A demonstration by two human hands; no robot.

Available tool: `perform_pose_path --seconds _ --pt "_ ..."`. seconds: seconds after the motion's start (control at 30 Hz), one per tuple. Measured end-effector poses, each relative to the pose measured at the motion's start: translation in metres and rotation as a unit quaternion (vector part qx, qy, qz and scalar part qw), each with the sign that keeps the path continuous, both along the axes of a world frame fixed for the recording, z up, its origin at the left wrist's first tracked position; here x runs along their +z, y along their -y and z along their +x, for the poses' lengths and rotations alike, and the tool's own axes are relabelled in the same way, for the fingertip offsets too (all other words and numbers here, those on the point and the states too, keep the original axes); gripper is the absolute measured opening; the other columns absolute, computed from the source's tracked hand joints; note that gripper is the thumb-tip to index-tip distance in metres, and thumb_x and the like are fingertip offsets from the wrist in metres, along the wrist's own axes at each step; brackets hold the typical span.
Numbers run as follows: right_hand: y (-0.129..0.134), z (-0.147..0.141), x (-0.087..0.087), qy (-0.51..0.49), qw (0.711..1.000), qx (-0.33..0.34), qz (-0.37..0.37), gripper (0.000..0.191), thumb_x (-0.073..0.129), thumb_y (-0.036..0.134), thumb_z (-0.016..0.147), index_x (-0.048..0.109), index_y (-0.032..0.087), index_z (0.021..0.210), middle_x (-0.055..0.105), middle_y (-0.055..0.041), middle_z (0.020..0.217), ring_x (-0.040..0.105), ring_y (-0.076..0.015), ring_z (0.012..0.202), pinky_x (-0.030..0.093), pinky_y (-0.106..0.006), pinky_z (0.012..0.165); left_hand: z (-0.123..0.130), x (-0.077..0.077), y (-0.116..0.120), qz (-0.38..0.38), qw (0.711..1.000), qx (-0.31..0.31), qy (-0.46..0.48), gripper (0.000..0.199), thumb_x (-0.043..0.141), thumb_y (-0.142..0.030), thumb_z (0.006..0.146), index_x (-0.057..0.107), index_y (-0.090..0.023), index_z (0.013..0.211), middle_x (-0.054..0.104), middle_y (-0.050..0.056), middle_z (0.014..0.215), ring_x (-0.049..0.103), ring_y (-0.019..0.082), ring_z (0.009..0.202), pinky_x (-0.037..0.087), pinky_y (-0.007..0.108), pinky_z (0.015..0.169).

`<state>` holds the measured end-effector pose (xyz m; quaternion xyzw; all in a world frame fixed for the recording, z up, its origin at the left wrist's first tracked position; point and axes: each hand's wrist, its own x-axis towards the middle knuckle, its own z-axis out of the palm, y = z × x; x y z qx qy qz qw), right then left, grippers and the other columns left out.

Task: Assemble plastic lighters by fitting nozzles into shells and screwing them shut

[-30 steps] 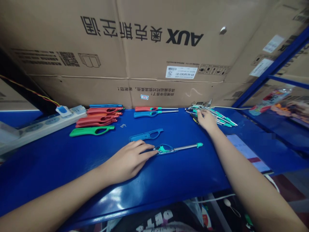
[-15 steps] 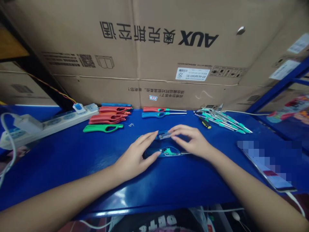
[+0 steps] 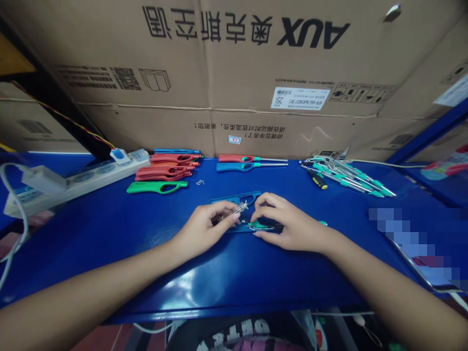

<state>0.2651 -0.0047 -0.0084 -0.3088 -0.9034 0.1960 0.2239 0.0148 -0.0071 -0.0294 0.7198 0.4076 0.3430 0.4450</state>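
Observation:
My left hand (image 3: pixel 201 226) pinches a small clear lighter fuel tank (image 3: pixel 240 209) with a metal fitting at its upper right end. My right hand (image 3: pixel 290 222) curls over an opened blue lighter shell half (image 3: pixel 234 228), thumb on the near side and fingers on the far side. A green trigger piece (image 3: pixel 259 225) and a thin white wire show in that half, and the rod's green tip (image 3: pixel 322 223) pokes out past the hand. Just behind lies the other blue shell half (image 3: pixel 228 199), partly covered by my hands.
Red, blue and green lighter casings (image 3: pixel 157 187) lie at back left beside a power strip (image 3: pixel 98 173). Two finished-looking lighters (image 3: pixel 237 166) rest at back centre. A black-yellow screwdriver (image 3: pixel 317 180) and several metal rods (image 3: pixel 351 178) are back right; a phone (image 3: pixel 420 253) lies right.
The clear fuel tank has passed from my right fingers into my left hand. My right hand has moved down onto the nearer shell half. The view has shifted slightly.

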Motion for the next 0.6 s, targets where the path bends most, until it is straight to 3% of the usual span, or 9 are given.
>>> perform_pose_path --seconds 0.13,0.33,0.43,0.5,0.6 --pt "0.0009 -0.0014 -0.0039 0.046 0.999 0.006 0.001 0.009 0.064 0.024 0.093 0.065 0.022 0.102 0.059 -0.0081 0.111 0.06 -0.0218 0.101 0.049 -0.038 0.088 0.0015 0.0013 0.0011 -0.011 1.0 -0.001 0.018 0.025 0.062 -0.037 0.093 0.067 -0.015 0.104 0.075 0.006 0.091 0.071 0.018 0.08 0.057 0.03 0.075" --pt "-0.0003 -0.0035 -0.0055 -0.015 0.999 -0.002 -0.042 0.003 0.064 0.021 0.093 0.065 0.021 0.097 0.061 -0.0055 0.104 0.061 -0.0159 0.089 0.049 -0.029 0.078 0.0012 0.002 0.0024 -0.021 0.999 0.002 0.04 0.022 0.062 -0.037 0.093 0.063 -0.016 0.1 0.074 0.004 0.086 0.07 0.016 0.078 0.056 0.028 0.075" --pt "-0.0002 -0.0041 -0.0053 -0.067 0.995 -0.036 -0.06 0.002 0.065 0.021 0.092 0.065 0.019 0.092 0.064 -0.0036 0.095 0.055 -0.0094 0.066 0.046 -0.024 0.063 0.0 0.0015 0.0036 -0.011 1.0 0.021 0.01 0.025 0.062 -0.039 0.093 0.065 -0.016 0.102 0.073 0.004 0.085 0.069 0.016 0.075 0.055 0.026 0.069" --pt "0.0001 -0.0051 -0.0062 -0.092 0.985 -0.078 -0.123 0.008 0.066 0.025 0.091 0.063 0.018 0.09 0.063 0.0002 0.076 0.049 -0.0069 0.051 0.043 -0.022 0.052 -0.001 0.001 0.0041 0.001 0.999 0.037 -0.017 0.028 0.062 -0.041 0.093 0.066 -0.016 0.105 0.074 0.004 0.086 0.066 0.015 0.069 0.053 0.024 0.064" --pt "0.0 -0.0069 -0.0095 -0.138 0.941 -0.115 -0.287 0.018 0.066 0.035 0.092 0.059 0.019 0.094 0.058 0.0054 0.053 0.055 -0.0099 0.044 0.046 -0.021 0.046 -0.0024 0.0015 0.0047 0.02 0.998 0.043 -0.042 0.03 0.064 -0.042 0.092 0.07 -0.017 0.107 0.075 0.004 0.088 0.063 0.013 0.064 0.051 0.023 0.059"
